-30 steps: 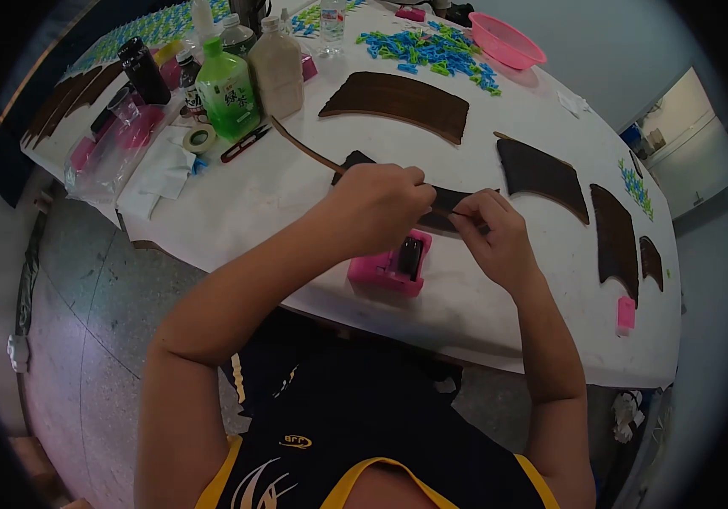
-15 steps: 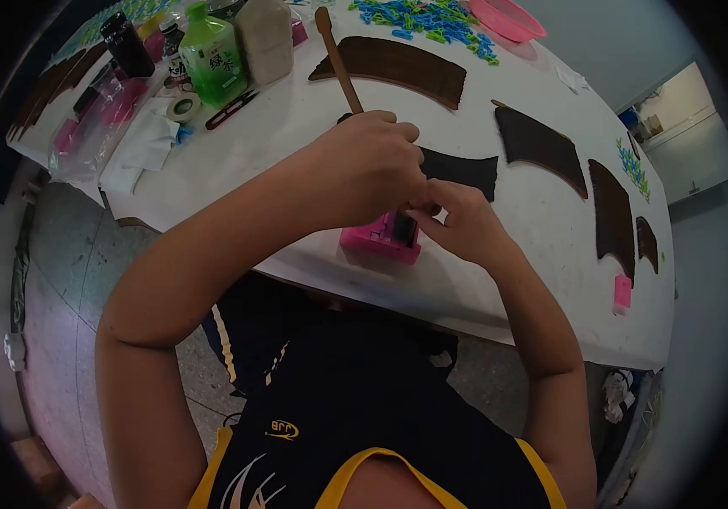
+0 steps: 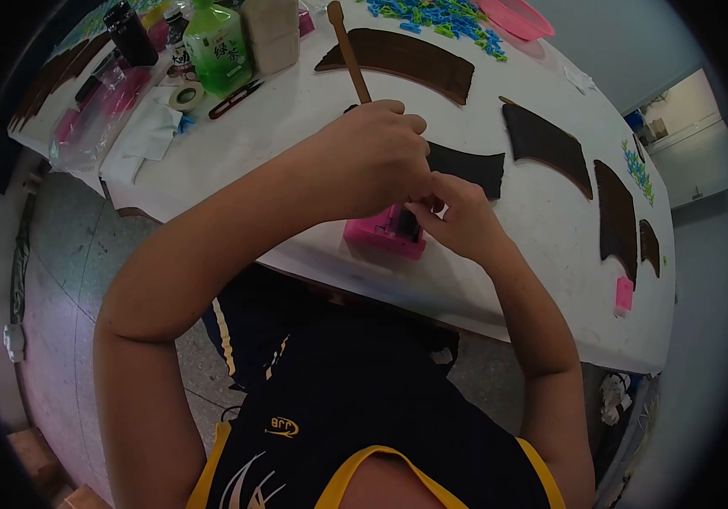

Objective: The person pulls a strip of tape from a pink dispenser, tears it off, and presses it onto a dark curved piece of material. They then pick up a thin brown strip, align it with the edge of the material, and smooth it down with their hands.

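My left hand is curled closed above a small pink box near the table's front edge. A flat wooden stick rises up and left from behind its knuckles and appears held in it; its lower end is hidden. My right hand touches the left fingers, thumb and fingertips pinched together over the box's right side. Whatever lies between those fingertips is too hidden to name. Something black sits inside the box. Just behind the hands lies a black curved piece, partly covered by them.
Dark brown curved pieces are spread over the white table. Blue and green clips lie heaped at the back beside a pink basin. A green tea bottle, tape roll and red-handled tweezers stand or lie left.
The whole view has shifted slightly, moving the table things a little right and up. The wooden stick's top has moved slightly right; both hands keep nearly the same pose over the pink box.
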The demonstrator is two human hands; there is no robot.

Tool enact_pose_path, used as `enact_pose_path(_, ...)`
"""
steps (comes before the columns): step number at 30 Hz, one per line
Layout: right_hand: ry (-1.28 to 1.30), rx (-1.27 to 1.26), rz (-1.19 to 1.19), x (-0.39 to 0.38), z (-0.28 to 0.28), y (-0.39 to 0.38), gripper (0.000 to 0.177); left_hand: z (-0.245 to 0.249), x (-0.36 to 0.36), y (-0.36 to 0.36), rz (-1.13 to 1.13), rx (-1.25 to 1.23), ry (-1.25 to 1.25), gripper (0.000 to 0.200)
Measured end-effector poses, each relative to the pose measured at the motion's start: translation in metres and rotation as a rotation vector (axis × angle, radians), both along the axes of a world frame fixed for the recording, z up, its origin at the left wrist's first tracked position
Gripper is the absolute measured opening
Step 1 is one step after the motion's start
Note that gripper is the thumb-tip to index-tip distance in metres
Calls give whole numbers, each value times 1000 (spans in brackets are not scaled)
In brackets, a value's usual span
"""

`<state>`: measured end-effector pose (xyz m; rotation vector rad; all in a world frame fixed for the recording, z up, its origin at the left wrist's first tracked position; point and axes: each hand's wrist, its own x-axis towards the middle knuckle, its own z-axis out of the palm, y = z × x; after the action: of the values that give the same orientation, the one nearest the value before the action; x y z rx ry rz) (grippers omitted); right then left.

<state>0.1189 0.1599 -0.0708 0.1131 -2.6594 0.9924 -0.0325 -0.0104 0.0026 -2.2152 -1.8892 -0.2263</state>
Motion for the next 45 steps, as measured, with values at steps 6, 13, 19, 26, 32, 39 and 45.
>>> enact_pose_path(6, 1, -25, -22, 0, -3, -1, 19, -4, -2, -4, -3, 35, -49, 12)
enact_pose_path(13, 3, -49, -25, 0, -5, -2, 19, -6, -5, -7, -4, 61, -62, 11)
enact_pose_path(19, 60, 36, -13, 7, -7, 7, 18, -34, -11, -16, 9, 113, -93, 12)
enact_pose_path(26, 62, 104, 51, 19, -6, 17, 22, -77, -8, -17, -16, 212, -172, 17)
enact_pose_path(32, 31, 168, 33, 31, -5, 28, 24, -91, 3, -9, -43, 283, -271, 24)
enact_pose_path(39, 69, 173, 26, 34, -9, 28, 25, -93, 6, -6, -51, 302, -285, 21)
enact_pose_path(45, 61, 174, 24, 35, -10, 29, 24, -93, 4, -5, -56, 289, -278, 20)
